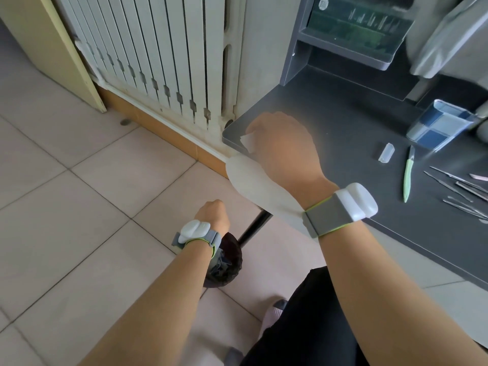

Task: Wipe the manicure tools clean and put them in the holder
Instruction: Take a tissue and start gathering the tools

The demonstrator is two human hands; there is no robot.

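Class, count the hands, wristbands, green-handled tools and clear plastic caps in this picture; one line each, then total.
Hands: 2, left hand and right hand
White-and-grey wristbands: 2
Green-handled tool: 1
Clear plastic cap: 1
Total: 6

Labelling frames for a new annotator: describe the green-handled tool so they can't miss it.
Start at the dark grey table on the right, then find the blue-and-white checked box near its far edge. Just in front of the box lies the green-handled tool, left of the metal tools. It is the only pale green one there; the others are bare steel.
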